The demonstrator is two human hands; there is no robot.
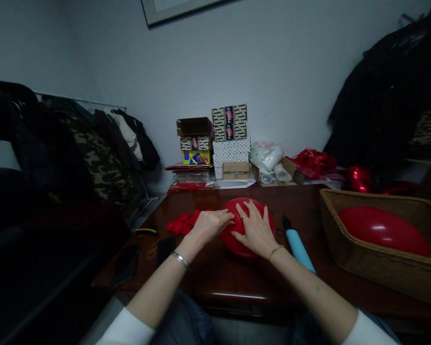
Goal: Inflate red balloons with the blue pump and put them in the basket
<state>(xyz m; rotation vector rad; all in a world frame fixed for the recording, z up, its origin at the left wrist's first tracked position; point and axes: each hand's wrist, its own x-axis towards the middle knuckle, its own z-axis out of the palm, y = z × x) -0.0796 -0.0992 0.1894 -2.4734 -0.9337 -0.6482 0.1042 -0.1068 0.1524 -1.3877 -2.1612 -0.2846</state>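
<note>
Red balloon (231,243) sits over the counter (237,286), left of the wicker basket (362,247), with a blue pump (300,250) between the two. Both hands touch it. The right grip (255,231), on the basket side and the nearer of the two to the basket, lies over its upper face with fingers spread wide, so the balloon is directly under that palm. The left grip (211,225) meets it on the side away from the basket, fingers drawn together and curled; whether they pinch its neck I cannot tell, as no neck shows. From there the balloon lies toward the basket. It looks nearly round, so no long axis stands out. Farther from the basket, beyond the left fingers, lies a crumpled red heap (179,224).
</note>
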